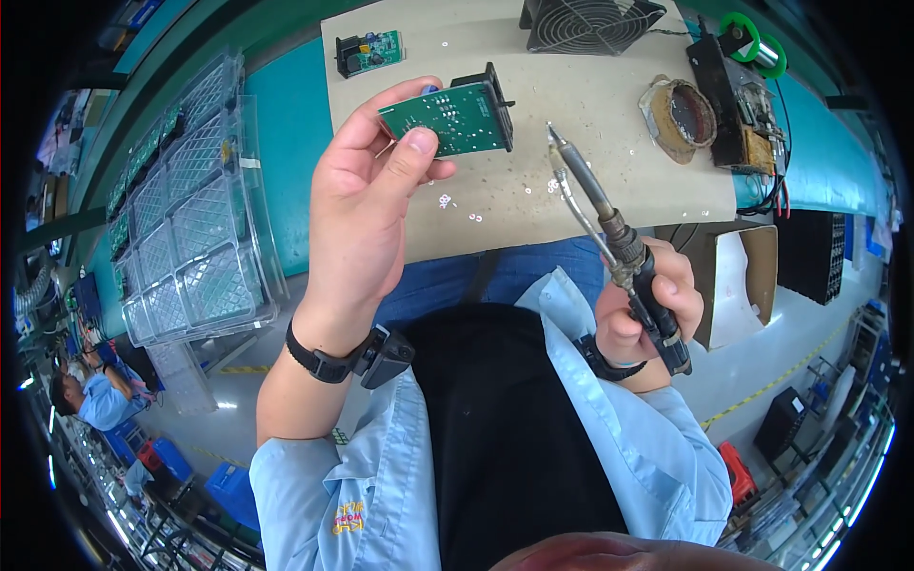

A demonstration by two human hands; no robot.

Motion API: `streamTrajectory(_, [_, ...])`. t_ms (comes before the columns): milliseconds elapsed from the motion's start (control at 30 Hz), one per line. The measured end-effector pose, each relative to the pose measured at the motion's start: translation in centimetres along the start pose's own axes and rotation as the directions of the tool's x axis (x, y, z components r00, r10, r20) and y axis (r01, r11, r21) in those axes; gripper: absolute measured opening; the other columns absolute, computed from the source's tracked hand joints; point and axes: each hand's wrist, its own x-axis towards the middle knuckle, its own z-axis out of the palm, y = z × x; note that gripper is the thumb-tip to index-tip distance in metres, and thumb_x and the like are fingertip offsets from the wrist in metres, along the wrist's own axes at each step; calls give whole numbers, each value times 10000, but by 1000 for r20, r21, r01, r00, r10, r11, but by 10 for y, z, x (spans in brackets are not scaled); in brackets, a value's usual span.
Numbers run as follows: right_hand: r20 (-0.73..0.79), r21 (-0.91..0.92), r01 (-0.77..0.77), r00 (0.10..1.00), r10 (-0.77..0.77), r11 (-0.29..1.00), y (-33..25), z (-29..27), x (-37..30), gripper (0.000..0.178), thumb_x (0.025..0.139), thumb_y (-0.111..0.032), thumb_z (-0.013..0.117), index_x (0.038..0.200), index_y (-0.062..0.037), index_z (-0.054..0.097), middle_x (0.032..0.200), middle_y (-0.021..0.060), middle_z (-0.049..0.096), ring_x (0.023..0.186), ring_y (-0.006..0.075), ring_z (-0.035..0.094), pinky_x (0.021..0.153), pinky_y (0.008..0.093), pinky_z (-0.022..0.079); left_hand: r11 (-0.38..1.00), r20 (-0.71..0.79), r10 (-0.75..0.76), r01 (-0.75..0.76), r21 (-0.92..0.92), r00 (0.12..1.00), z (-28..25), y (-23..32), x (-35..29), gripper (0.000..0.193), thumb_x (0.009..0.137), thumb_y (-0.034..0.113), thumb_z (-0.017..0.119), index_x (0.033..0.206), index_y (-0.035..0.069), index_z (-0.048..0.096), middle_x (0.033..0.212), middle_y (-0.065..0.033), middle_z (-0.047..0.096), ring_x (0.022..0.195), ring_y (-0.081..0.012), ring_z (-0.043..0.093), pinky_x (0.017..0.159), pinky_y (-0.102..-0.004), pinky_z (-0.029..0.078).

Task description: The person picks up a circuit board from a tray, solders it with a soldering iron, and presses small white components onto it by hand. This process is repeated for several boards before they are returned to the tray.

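Note:
My left hand (373,176) grips a green circuit board (452,119) by its left end, thumb on the face toward me. A black plastic connector block (493,107) sits along the board's right edge. In my right hand (665,300) is a soldering iron (609,214), its black handle wrapped by my fingers. A thin metal tube runs beside the iron's shaft. The iron's tip points up and left, apart from the board, over the bench mat. Another small circuit board (369,52) with a black block lies at the mat's far left.
A black fan (592,26) stands at the back of the beige mat (562,205). To the right are a round brown-crusted dish (687,112), a black soldering stand (724,100) and a green solder spool (767,55). Clear plastic trays (195,219) are stacked left. A cardboard box (759,257) sits right.

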Motion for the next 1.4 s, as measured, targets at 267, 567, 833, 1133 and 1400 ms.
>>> streamTrajectory(267, [-171, -45, -165, 973, 155, 985, 0, -11, -1, 527, 908, -340, 734, 1270, -39, 497, 1091, 230, 587, 867, 312, 622, 726, 401, 525, 930, -48, -354, 345, -128, 934, -30, 10, 39, 275, 984, 93, 592, 1240, -7, 567, 1104, -94, 643, 980, -154, 636, 823, -300, 546])
streamTrajectory(567, [-246, 28, -180, 952, 182, 983, 6, -15, 8, 517, 907, -306, 732, 1262, -3, 507, 1111, 224, 587, 874, 308, 630, 721, 404, 519, 976, -464, -155, 63, -207, 872, -101, 51, 172, 320, 986, 73, 567, 1265, -69, 503, 1153, -162, 593, 1036, -264, 630, 927, -377, 558])
streamTrajectory(833, [-306, 29, -218, 927, 216, 976, 4, -30, 11, 510, 915, -307, 718, 1253, 16, 513, 1083, 216, 610, 867, 291, 650, 717, 359, 501, 789, -205, 30, 103, 606, 978, -93, 35, 161, 488, 897, 177, 711, 1299, -46, 548, 1129, -103, 634, 1126, -239, 598, 945, -403, 521])
streamTrajectory(1133, [-322, 18, -221, 922, 215, 975, -10, -32, 11, 513, 920, -310, 712, 1252, 25, 510, 1064, 214, 627, 869, 285, 656, 721, 350, 499, -21, 315, 48, -314, 949, 948, -64, 44, 131, 480, 744, 174, 790, 1187, 40, 664, 1091, -131, 653, 1034, -309, 638, 899, -415, 517])
streamTrajectory(1400, [-348, 7, -228, 912, 216, 974, -8, -18, -7, 498, 932, -290, 701, 1261, 29, 506, 1072, 225, 639, 879, 284, 659, 723, 348, 506, 79, 421, 234, -448, 890, 877, -33, 71, 49, 420, 751, 135, 789, 1145, 47, 673, 1057, -113, 660, 937, -312, 656, 822, -364, 539])
